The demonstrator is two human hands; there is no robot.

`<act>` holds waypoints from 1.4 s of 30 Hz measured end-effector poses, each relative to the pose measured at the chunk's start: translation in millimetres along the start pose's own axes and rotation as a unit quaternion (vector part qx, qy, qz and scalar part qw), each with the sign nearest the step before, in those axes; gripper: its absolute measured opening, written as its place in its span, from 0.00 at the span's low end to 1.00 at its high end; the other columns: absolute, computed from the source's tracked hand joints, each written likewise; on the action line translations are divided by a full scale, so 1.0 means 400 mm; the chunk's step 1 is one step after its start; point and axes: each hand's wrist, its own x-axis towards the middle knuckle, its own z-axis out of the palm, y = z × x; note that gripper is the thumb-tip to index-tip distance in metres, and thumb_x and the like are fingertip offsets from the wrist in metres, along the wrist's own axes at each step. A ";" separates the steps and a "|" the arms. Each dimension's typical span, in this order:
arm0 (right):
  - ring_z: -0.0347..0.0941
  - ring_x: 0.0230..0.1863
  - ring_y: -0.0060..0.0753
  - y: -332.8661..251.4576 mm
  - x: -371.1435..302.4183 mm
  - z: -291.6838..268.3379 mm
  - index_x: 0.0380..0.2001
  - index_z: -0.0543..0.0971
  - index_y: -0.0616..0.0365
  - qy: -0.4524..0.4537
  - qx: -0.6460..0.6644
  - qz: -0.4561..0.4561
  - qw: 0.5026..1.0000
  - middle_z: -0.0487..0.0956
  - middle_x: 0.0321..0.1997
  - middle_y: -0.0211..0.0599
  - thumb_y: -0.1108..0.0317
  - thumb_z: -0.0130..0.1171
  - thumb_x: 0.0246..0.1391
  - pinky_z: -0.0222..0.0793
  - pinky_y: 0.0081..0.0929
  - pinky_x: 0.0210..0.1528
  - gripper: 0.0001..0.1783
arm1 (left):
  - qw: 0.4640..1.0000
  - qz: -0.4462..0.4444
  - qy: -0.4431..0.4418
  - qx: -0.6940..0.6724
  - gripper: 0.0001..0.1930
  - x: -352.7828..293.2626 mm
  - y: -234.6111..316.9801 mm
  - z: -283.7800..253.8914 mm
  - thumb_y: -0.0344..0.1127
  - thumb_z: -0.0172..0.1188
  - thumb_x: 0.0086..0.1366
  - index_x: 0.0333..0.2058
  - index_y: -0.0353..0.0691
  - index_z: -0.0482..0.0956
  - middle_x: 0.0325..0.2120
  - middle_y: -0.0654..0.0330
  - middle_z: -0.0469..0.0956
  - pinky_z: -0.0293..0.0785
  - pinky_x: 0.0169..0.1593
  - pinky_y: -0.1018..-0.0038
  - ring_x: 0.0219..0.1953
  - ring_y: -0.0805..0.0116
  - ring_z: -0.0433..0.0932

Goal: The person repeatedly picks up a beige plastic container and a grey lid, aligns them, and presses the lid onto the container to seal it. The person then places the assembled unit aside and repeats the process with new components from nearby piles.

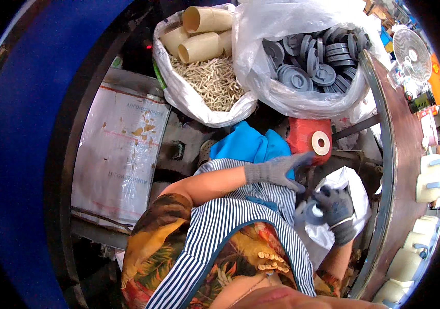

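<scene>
My left hand [277, 172], in a grey knit glove, reaches across the striped apron [225, 219] toward the red block. Its thumb and fingers are apart, with nothing between them. My right hand [335, 207], in a darker grey glove, is closed on a round grey lid [312, 213], whose edge is blurred. Below that hand is a white plastic sack [360, 191], its mouth open. Just beyond my left fingertips stands a red block [302, 135] bearing a cream ring [321, 143] with a central hole.
A clear bag [261, 98] of grey lids stands at the far side, beside a white sack [209, 119] of small beige pieces and cream cylinders. To the left lies a plastic-wrapped box [117, 149]. At right, a brown tabletop [410, 123] holds a fan [412, 54] and several cream containers [428, 186].
</scene>
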 end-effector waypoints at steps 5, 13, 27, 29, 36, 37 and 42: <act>0.74 0.53 0.49 -0.023 0.258 -0.210 0.55 0.75 0.46 0.161 0.133 -0.103 0.972 0.74 0.58 0.41 0.74 0.65 0.37 0.73 0.42 0.50 0.35 | 0.934 -0.078 0.063 -0.344 0.33 0.009 0.033 -0.014 0.44 0.65 0.62 0.61 0.39 0.64 0.54 0.54 0.73 0.72 0.58 0.64 0.57 0.62 0.72; 0.76 0.51 0.37 -0.145 0.317 0.010 0.53 0.73 0.64 0.292 0.518 0.052 0.803 0.78 0.48 0.44 0.63 0.70 0.46 0.71 0.32 0.53 0.32 | 0.801 -0.041 0.320 -0.505 0.24 0.013 0.166 -0.175 0.44 0.60 0.67 0.56 0.39 0.66 0.47 0.60 0.75 0.78 0.51 0.67 0.50 0.69 0.77; 0.72 0.33 0.23 0.306 0.373 0.483 0.45 0.74 0.62 0.306 0.632 0.312 0.640 0.79 0.39 0.36 0.59 0.60 0.58 0.69 0.23 0.34 0.19 | 0.887 -0.192 0.408 -0.094 0.23 -0.222 -0.079 -0.238 0.43 0.56 0.70 0.56 0.33 0.70 0.51 0.55 0.74 0.66 0.60 0.72 0.53 0.67 0.72; 0.72 0.30 0.24 0.374 0.411 0.603 0.47 0.74 0.64 0.390 0.389 0.303 0.778 0.80 0.40 0.39 0.52 0.61 0.57 0.69 0.28 0.31 0.26 | 0.844 -0.164 0.483 -0.165 0.20 -0.290 -0.090 -0.257 0.41 0.56 0.70 0.54 0.33 0.71 0.50 0.54 0.75 0.67 0.59 0.72 0.52 0.68 0.73; 0.73 0.51 0.49 0.332 0.458 0.496 0.53 0.72 0.67 0.378 0.361 0.349 0.778 0.77 0.49 0.54 0.46 0.63 0.54 0.67 0.40 0.54 0.35 | 0.681 -0.230 0.685 -0.118 0.19 -0.519 -0.073 -0.360 0.43 0.57 0.69 0.51 0.36 0.74 0.44 0.61 0.78 0.72 0.51 0.74 0.46 0.70 0.76; 0.71 0.56 0.51 0.300 0.453 0.478 0.57 0.70 0.66 0.408 0.304 0.362 0.781 0.74 0.55 0.55 0.45 0.63 0.54 0.66 0.41 0.57 0.39 | 0.654 -0.271 0.699 -0.099 0.19 -0.548 -0.052 -0.379 0.44 0.57 0.69 0.51 0.37 0.74 0.43 0.62 0.78 0.72 0.51 0.74 0.45 0.71 0.76; 0.68 0.59 0.54 0.227 0.400 0.429 0.59 0.69 0.63 0.415 0.169 0.386 0.806 0.71 0.59 0.54 0.45 0.62 0.54 0.64 0.46 0.60 0.38 | 0.605 -0.214 0.758 -0.114 0.17 -0.673 -0.098 -0.456 0.40 0.57 0.69 0.52 0.37 0.75 0.46 0.60 0.78 0.72 0.52 0.73 0.48 0.69 0.76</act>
